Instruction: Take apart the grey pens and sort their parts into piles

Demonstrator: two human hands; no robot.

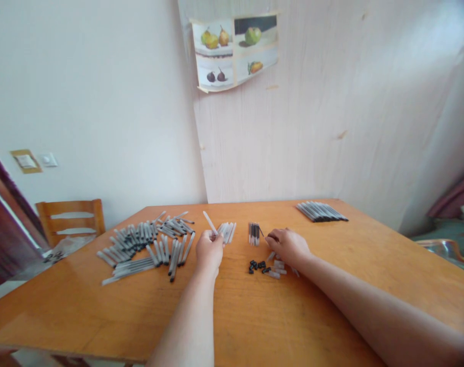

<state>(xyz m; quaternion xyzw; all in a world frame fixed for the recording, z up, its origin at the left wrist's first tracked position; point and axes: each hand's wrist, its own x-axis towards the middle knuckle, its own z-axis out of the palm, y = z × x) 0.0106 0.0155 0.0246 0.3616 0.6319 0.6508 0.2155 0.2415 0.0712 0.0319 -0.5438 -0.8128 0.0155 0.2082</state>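
Observation:
My left hand (209, 251) is closed around a whitish translucent pen barrel (209, 222), which points up and to the left. Right beside it on the table, several similar pale barrels (228, 232) lie in a row. My right hand (289, 245) is closed, its fingertips pinching a thin dark pen refill (261, 231). That refill's end is next to a bundle of dark-and-clear refills (254, 234). Below the right hand lie small black plugs (258, 265) and clear caps (278, 268), some partly hidden by the hand.
A large pile of grey pens with black ends (140, 239) spreads over the left of the wooden table (232, 321). A neat stack of pens (321, 211) lies at the far right. Behind the table's left corner stands a wooden chair (71, 223).

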